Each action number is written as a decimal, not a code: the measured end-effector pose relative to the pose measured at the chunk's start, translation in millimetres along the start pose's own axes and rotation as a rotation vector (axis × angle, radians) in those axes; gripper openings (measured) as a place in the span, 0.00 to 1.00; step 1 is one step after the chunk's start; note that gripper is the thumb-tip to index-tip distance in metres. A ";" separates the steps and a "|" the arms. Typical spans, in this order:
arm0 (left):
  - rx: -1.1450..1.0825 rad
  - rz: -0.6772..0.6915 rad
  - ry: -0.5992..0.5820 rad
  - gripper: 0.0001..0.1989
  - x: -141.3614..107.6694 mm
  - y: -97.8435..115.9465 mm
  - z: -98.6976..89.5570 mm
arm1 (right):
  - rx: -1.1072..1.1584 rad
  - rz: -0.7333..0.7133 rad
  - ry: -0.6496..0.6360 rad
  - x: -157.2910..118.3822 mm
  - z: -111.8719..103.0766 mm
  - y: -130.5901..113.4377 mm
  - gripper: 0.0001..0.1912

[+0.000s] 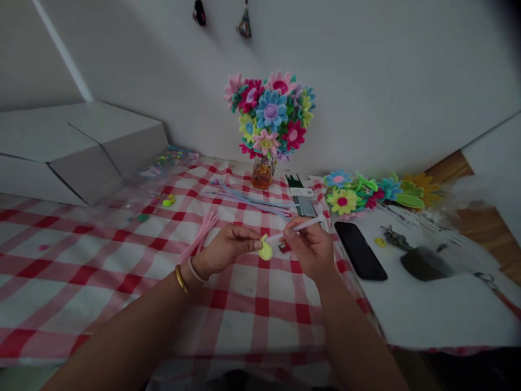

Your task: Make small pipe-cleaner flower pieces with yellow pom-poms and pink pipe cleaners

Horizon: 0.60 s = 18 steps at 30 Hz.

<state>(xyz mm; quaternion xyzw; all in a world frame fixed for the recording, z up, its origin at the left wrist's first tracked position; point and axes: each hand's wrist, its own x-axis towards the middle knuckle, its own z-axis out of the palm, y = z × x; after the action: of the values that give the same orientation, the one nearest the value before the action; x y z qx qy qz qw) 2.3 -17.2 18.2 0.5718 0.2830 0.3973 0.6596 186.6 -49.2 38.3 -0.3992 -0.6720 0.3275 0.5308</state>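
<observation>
My left hand (232, 247) is closed in a pinch on a yellow coiled disc (266, 250) with a short end standing up at its top. My right hand (311, 247) grips a pale, translucent stick (307, 224), slanting down to the left. The stick's lower tip is at the disc's upper edge; whether they touch I cannot tell. A small red object (284, 247) shows beside my right fingers; I cannot tell if it is held or lies on the cloth. Pink pipe cleaners (202, 233) lie in a bundle behind my left hand.
A glass vase (262, 172) of fuzzy flowers (272, 111) stands at the back. More blue and pink pipe cleaners (248, 198) lie before it. A phone (360, 251), keys (394, 237) and loose fuzzy flowers (344, 201) are on the right. A white box (85, 146) stands left.
</observation>
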 end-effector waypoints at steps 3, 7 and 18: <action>0.008 0.009 -0.012 0.03 -0.8 2.0 0.9 | -0.006 0.003 -0.001 0.7 -0.7 -2.1 0.05; 0.010 0.008 0.001 0.03 -0.9 2.0 1.2 | 0.028 0.006 0.007 0.6 -1.4 0.0 0.04; 0.038 -0.001 -0.070 0.05 -0.5 0.3 1.7 | 0.046 0.001 0.030 -0.4 1.0 5.8 0.05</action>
<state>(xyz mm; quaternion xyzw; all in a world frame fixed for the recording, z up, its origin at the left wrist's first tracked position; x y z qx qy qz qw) 3.4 -18.5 18.7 0.5976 0.2675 0.3712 0.6585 186.8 -46.8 32.9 -0.3922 -0.6559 0.3373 0.5497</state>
